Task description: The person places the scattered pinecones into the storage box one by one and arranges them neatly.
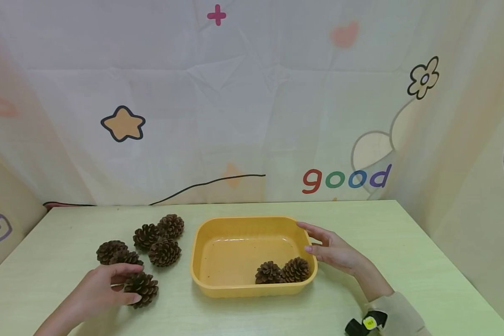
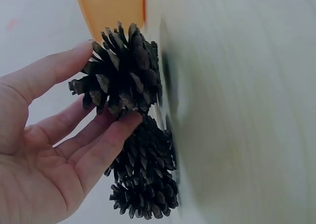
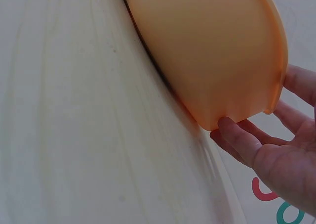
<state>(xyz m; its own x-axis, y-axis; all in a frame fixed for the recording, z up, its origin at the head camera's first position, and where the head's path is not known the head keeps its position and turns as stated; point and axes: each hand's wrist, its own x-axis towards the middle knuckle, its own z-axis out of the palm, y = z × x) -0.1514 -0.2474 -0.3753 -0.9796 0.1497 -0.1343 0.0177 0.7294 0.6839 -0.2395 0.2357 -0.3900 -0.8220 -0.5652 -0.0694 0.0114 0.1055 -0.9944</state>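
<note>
My left hand [image 1: 96, 289] grips a brown pine cone [image 1: 143, 289] between thumb and fingers at the front left of the table. The left wrist view shows this pine cone [image 2: 123, 70] close to the tabletop, with the thumb on one side and fingers on the other. Just behind that hand are two more pine cones, one [image 1: 111, 251] partly behind the other [image 1: 128, 257]. A yellow plastic basin [image 1: 222, 291] stands mid-table, with two pine cones [image 1: 295, 270] in its front right corner. My right hand [image 1: 333, 249] holds the basin's right end, thumb over the rim.
Three pine cones [image 1: 164, 252] form a cluster left of the basin. The pale table [image 1: 403, 280] ends at a printed cloth backdrop [image 1: 235, 116]. A black strap with a yellow-green tag [image 1: 369, 322] is on the right wrist.
</note>
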